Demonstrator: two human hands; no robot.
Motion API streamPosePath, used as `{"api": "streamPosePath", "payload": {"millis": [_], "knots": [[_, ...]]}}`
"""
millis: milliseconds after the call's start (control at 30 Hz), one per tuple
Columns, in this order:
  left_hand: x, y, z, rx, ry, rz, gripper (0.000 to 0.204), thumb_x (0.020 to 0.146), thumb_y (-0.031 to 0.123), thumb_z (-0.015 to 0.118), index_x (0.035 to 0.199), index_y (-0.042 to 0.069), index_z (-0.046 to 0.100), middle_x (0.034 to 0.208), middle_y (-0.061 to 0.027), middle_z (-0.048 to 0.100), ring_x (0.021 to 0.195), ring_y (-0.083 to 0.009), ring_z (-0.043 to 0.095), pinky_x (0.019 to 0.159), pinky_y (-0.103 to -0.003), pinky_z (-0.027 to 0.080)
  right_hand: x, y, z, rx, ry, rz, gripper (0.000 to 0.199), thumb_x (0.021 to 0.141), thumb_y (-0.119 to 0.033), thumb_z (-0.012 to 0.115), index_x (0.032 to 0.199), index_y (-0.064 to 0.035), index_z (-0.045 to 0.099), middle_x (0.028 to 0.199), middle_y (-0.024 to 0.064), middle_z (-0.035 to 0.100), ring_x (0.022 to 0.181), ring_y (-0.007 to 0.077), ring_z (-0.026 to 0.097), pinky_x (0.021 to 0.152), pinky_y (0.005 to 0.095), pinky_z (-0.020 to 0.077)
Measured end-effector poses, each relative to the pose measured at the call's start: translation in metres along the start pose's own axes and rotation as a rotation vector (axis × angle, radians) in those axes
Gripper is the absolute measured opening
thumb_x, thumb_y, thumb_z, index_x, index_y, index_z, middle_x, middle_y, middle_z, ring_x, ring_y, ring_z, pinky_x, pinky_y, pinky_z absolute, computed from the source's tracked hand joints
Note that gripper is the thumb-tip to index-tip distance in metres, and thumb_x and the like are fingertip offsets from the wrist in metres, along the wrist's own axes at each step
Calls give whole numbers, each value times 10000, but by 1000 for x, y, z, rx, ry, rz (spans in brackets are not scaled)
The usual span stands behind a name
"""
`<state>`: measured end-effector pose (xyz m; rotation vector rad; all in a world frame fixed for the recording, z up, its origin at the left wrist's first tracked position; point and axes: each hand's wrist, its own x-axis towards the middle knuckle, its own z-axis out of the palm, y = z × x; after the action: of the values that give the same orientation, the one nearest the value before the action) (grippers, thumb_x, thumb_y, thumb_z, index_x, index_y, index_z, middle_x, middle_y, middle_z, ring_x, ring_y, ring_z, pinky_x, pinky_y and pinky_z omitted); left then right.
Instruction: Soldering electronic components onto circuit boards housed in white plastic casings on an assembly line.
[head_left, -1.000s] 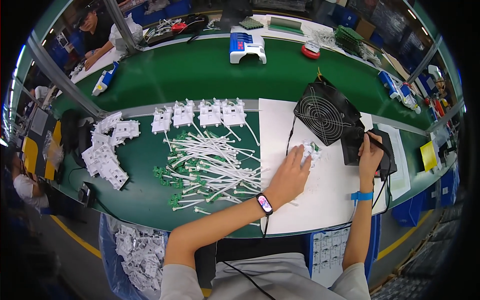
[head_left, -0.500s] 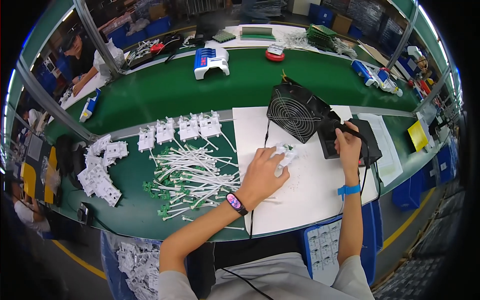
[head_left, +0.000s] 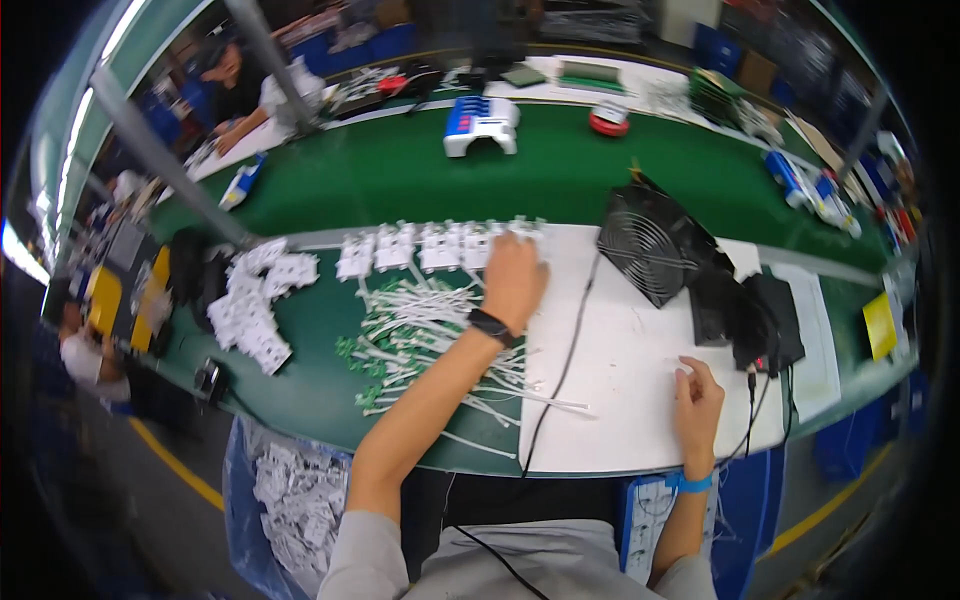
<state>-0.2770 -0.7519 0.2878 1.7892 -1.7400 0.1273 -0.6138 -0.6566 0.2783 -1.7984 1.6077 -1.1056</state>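
Note:
My left hand (head_left: 515, 285), wearing a dark wristband, reaches to the right end of a row of white plastic housings (head_left: 440, 246). Its fingers close over the endmost white housing (head_left: 532, 232), partly hiding it. Below that row lies a pile of white cables with green ends (head_left: 420, 325). Over the white sheet (head_left: 620, 400), near its front right, my right hand (head_left: 697, 405) hangs empty, its fingers loosely bent and apart; a blue band circles that wrist. Beyond it sits a black box (head_left: 775, 310) with cords, beside a black fan with a round wire guard (head_left: 645, 250).
More white housings (head_left: 250, 310) lie heaped at the left. A bagged bin of white parts (head_left: 300, 500) stands below the front edge. Across the green belt (head_left: 560, 165) are a white-and-blue shell (head_left: 482, 125) and a red round item (head_left: 609, 120). Another person (head_left: 235, 100) sits far left.
My left hand has carried a white housing from the sheet up and left to the row's end. The right hand has let go of a black corded tool and drawn back nearer. The view has shifted.

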Motion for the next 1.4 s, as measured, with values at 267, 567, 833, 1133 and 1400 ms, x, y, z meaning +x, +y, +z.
{"api": "streamPosePath", "payload": {"millis": [267, 567, 833, 1133, 1400], "knots": [[-35, -11, -74, -6, -133, -10, 509, 870, 357, 727, 1184, -38, 656, 1350, -333, 552, 1270, -467, 514, 1076, -496, 442, -10, -13, 2, 1, -31, -25, 165, 962, -71, 631, 1093, -18, 715, 630, 9, 471, 581, 83, 376, 522, 290, 287], [-141, -175, -268, 925, -145, -459, 647, 820, 532, 761, 1178, 21, 590, 1008, -192, 667, 942, -373, 662, 781, -482, 519, -50, -143, 48, 96, -656, -537, 232, 861, -99, 746, 1087, -69, 705, 716, 81, 641, 570, 221, 607, 538, 351, 469], [-196, -214, -258, 635, 43, -709, 985, 848, 584, 720, 1515, -33, 340, 1259, -271, 545, 1083, -444, 619, 854, -501, 544, -46, -203, 147, -15, -621, -904, 354, 831, -99, 751, 1167, -51, 651, 1074, 124, 564, 973, 314, 547, 841, 396, 443], [-208, -208, -237, 445, 209, -596, 882, 804, 287, 776, 1527, 16, 350, 1301, -231, 518, 1156, -414, 569, 925, -485, 516, -31, -198, 171, 140, -461, -937, 249, 784, -101, 776, 1006, -75, 668, 1017, 92, 601, 944, 307, 573, 806, 429, 447], [-194, -152, -259, -106, 351, -461, 950, 759, 124, 808, 1567, 51, 312, 1381, -213, 521, 1106, -312, 645, 899, -408, 559, 18, -189, 119, 336, 183, -810, 311, 763, 81, 724, 1054, 1, 649, 1052, 153, 679, 1020, 331, 630, 988, 454, 466]]}}
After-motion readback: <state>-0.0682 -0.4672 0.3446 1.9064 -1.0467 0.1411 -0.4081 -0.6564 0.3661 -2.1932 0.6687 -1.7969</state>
